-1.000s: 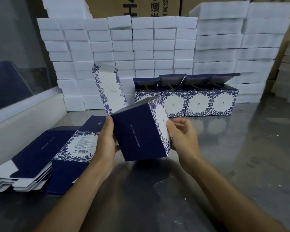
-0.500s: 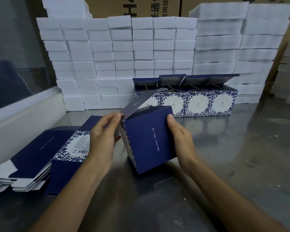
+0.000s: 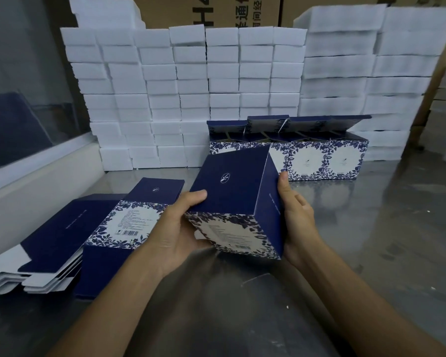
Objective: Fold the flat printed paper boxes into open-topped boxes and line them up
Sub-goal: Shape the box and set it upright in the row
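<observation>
Both hands grip a folded box [image 3: 236,202] just above the table [image 3: 371,228]: the left hand [image 3: 177,233] curls under its near patterned face with the thumb on the dark top panel, and the right hand [image 3: 298,217] clasps its right side. Flat boxes [image 3: 62,235] lie stacked at the left. A row [image 3: 319,158] of open-topped boxes stands behind, before stacked white foam blocks [image 3: 178,99].

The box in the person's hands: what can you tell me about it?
The box is printed card, folded into shape and held tilted above the steel table. Its top and right faces are dark navy, the top with a small white emblem; the face nearest the camera is white with blue leaves, fine print and a barcode. The left hand grips its lower left corner, thumb on top; the right hand holds its right side.
</observation>
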`<action>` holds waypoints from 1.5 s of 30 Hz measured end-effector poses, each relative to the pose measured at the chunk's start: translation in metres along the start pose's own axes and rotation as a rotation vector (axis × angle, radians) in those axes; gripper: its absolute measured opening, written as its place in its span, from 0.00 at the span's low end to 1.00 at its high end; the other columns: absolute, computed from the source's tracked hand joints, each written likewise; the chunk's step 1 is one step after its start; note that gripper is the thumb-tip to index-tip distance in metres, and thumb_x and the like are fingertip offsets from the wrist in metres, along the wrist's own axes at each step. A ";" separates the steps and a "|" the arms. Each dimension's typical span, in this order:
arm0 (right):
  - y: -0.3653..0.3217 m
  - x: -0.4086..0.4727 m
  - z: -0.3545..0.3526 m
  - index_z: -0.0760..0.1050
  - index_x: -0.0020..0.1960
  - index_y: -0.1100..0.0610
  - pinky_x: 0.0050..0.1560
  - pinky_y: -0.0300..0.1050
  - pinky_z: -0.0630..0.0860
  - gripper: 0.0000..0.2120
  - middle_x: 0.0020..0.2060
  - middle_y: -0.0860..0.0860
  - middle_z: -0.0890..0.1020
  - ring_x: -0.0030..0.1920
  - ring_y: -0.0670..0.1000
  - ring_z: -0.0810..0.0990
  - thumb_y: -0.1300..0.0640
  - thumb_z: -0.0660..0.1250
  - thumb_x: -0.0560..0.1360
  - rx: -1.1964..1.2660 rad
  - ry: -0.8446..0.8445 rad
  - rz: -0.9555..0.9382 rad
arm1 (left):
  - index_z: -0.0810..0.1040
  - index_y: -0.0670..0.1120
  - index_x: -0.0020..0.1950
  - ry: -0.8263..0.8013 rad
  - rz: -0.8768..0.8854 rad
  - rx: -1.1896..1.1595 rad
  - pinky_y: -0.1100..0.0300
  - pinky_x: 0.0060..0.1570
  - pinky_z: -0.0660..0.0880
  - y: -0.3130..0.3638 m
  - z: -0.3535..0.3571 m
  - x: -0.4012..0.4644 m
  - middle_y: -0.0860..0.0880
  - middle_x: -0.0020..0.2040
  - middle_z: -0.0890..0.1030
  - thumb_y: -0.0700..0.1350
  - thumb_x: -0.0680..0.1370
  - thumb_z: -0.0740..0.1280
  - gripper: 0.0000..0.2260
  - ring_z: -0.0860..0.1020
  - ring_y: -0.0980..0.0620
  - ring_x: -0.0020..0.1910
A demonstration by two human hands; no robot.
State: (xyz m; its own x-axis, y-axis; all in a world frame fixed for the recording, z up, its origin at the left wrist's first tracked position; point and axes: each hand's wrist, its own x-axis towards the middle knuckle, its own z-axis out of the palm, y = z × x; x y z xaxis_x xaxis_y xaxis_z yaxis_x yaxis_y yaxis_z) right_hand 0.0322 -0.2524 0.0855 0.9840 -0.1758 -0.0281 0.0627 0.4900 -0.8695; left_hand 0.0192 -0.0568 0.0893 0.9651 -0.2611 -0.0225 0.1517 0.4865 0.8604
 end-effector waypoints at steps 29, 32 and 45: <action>0.049 -0.023 0.037 0.46 0.76 0.34 0.68 0.66 0.71 0.60 0.62 0.46 0.83 0.63 0.52 0.81 0.48 0.85 0.60 -0.068 -0.336 -0.090 | 0.71 0.42 0.70 0.267 0.287 -0.062 0.41 0.57 0.78 -0.027 0.037 0.000 0.41 0.63 0.81 0.53 0.71 0.71 0.30 0.81 0.39 0.59; 0.048 -0.023 0.037 0.48 0.74 0.31 0.67 0.64 0.73 0.56 0.60 0.47 0.83 0.62 0.52 0.82 0.48 0.83 0.61 -0.064 -0.331 -0.113 | 0.69 0.39 0.70 0.293 0.330 -0.048 0.39 0.61 0.76 -0.028 0.039 0.001 0.39 0.64 0.80 0.50 0.70 0.71 0.32 0.80 0.38 0.61; 0.042 -0.014 0.033 0.52 0.64 0.20 0.56 0.58 0.76 0.50 0.54 0.38 0.85 0.53 0.43 0.85 0.33 0.82 0.53 -0.075 -0.275 0.008 | 0.72 0.41 0.63 0.371 0.397 0.087 0.36 0.60 0.76 -0.032 0.036 0.005 0.41 0.57 0.83 0.54 0.60 0.76 0.36 0.82 0.40 0.56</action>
State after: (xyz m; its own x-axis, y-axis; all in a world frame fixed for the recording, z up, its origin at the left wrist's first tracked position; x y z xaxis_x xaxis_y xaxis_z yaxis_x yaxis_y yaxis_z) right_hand 0.0260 -0.2017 0.0656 0.9934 0.0708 0.0906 0.0522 0.4245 -0.9039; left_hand 0.0115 -0.1032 0.0799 0.9574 0.2476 0.1482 -0.2428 0.4132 0.8777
